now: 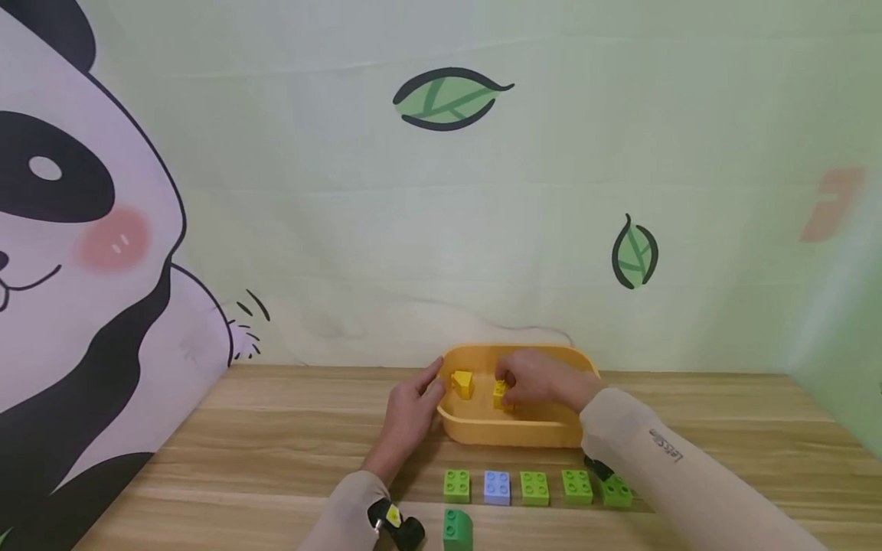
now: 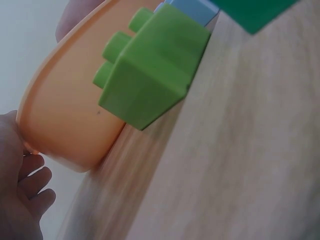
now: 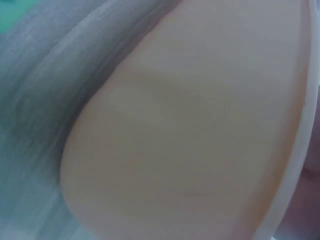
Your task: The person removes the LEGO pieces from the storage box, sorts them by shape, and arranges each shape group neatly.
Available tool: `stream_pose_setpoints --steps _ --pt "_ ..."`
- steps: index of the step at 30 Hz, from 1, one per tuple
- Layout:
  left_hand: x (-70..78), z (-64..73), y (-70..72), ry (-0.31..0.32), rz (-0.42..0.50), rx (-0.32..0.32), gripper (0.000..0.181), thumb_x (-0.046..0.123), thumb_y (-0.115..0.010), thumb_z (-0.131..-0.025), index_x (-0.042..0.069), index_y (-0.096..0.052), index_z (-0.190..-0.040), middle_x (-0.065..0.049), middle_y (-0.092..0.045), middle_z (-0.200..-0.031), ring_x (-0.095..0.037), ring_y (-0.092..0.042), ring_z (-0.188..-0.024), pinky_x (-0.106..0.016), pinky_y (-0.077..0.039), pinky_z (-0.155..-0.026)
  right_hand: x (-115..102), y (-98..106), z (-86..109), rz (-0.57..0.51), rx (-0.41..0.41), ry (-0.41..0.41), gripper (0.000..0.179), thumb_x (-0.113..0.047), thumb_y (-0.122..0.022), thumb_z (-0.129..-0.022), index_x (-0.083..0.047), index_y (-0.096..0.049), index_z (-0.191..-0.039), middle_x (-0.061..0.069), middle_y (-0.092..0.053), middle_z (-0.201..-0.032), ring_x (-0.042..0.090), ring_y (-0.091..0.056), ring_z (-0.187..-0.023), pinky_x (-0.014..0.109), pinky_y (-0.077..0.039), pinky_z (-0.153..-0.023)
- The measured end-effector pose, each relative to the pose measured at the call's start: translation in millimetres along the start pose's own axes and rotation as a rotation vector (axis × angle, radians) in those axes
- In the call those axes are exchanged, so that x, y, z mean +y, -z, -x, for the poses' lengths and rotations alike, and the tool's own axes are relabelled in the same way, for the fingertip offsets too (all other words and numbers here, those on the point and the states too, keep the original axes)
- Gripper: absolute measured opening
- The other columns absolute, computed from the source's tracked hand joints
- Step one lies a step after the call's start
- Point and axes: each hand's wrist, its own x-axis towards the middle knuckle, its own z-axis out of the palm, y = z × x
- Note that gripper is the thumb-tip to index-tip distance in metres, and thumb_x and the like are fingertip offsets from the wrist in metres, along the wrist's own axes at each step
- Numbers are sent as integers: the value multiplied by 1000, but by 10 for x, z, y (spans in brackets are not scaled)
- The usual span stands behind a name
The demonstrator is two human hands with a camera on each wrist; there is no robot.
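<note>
Inside an orange plastic tub [image 1: 513,433], my right hand [image 1: 534,376] reaches down over the near wall and pinches a yellow toy building brick [image 1: 499,392]. To its left in the tub lies another yellow brick [image 1: 462,385] with a slanted side. My left hand [image 1: 406,417] rests against the tub's left end, fingers along the outside of the rim. In the left wrist view, the fingers [image 2: 37,187] of that hand show beside the tub wall [image 2: 75,110]. The right wrist view has mostly the tub's outer wall [image 3: 185,125], with the right hand largely hidden behind the rim.
In front of the tub stands a row of bricks: a light green brick [image 1: 456,486], a blue brick [image 1: 497,487] and several more green ones, the rightmost [image 1: 615,492] partly under the right sleeve. A darker green curved brick [image 1: 458,529] sits nearer. Behind is a printed backdrop [image 1: 331,229].
</note>
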Motion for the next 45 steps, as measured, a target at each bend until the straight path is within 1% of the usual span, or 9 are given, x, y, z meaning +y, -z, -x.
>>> stream_pose_setpoints --steps 4,9,14,20,27,31,34,38,45 --pt "-1 -4 -7 -9 -2 0 45 15 -58 -107 4 -59 -151 -12 -60 -149 -30 -54 -140 -51 -44 -114 0 4 27 -18 7 4 26 -12 -80 -96 -5 -73 -120 1 -68 -98 19 -59 -87 37 -57 -88" --pt "6 -6 -15 -10 -6 -3 45 16 -57 -107 4 -58 -151 -11 -60 -149 -30 -54 -140 -51 -44 -114 -34 58 101 -78 50 -2 28 -11 -78 -97 -4 -71 -123 2 -68 -102 20 -60 -92 39 -57 -91" --pt "17 -8 -11 -14 2 2 45 15 -58 -107 4 -59 -150 -12 -60 -149 -29 -54 -139 -51 -44 -114 -94 128 201 -122 116 42 28 -10 -79 -96 -6 -67 -121 4 -69 -106 21 -62 -96 40 -59 -94" --pt "7 -6 -3 -6 0 -1 45 16 -58 -107 4 -59 -151 -11 -60 -149 -24 -57 -134 -49 -46 -113 -147 154 323 -135 158 89 28 -13 -78 -97 -7 -69 -123 5 -72 -113 23 -67 -105 41 -59 -97" --pt "10 -5 11 -10 -2 -1 45 16 -58 -108 4 -58 -151 -11 -60 -149 -29 -55 -139 -50 -45 -114 -205 114 494 -177 241 110 29 -16 -79 -97 -11 -71 -124 1 -72 -116 24 -68 -110 45 -58 -99" --pt "10 -2 12 -8 -10 -1 45 16 -58 -108 3 -58 -151 -12 -60 -149 -30 -55 -140 -51 -44 -115 -245 90 597 -207 286 143 29 -14 -79 -97 -9 -72 -124 3 -73 -117 30 -69 -113 49 -57 -100" --pt "4 -4 10 -6 -12 0 45 16 -58 -108 4 -58 -151 -11 -60 -150 -30 -54 -140 -51 -44 -115 -270 73 664 -218 316 156 30 -13 -80 -96 -8 -72 -125 4 -73 -119 32 -69 -114 49 -58 -100" --pt "-8 -5 2 -8 -15 -2 45 17 -58 -108 4 -58 -151 -11 -60 -150 -30 -54 -140 -51 -44 -115 -293 52 739 -226 344 165 30 -13 -80 -96 -8 -72 -125 4 -73 -120 29 -69 -113 48 -58 -99" --pt "-3 -1 1 -12 -13 -6 45 17 -58 -108 4 -58 -151 -12 -59 -150 -31 -54 -140 -51 -44 -115 -310 17 851 -257 385 220 29 -11 -79 -96 -5 -72 -124 6 -74 -119 25 -70 -110 47 -60 -95"
